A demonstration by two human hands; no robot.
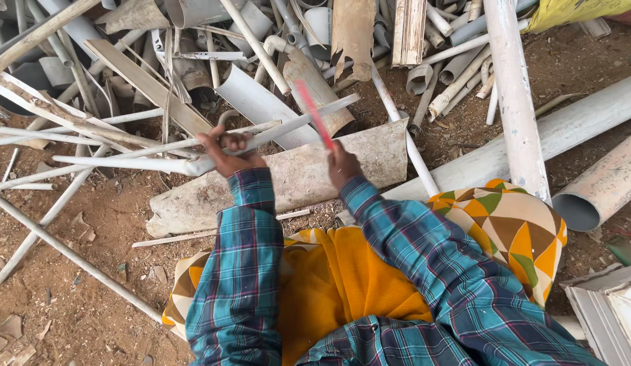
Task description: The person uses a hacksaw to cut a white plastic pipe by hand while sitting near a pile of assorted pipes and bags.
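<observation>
My left hand (pixel 227 152) grips a thin white plastic pipe (pixel 136 164) that lies across a broad, dirty half-pipe slab (pixel 370 159) in front of me. My right hand (pixel 341 165) holds a slim red tool (pixel 313 112), blurred and raised at a slant above the pipe's far end. Both arms wear blue plaid sleeves. My lap is covered by orange and patterned cloth (pixel 505 227).
A heap of broken white and grey pipes and strips (pixel 193 61) fills the ground ahead. Thick grey pipes (pixel 573 122) lie at the right, one with an open end (pixel 576 210). Long thin rods (pixel 71 254) cross the brown dirt at left.
</observation>
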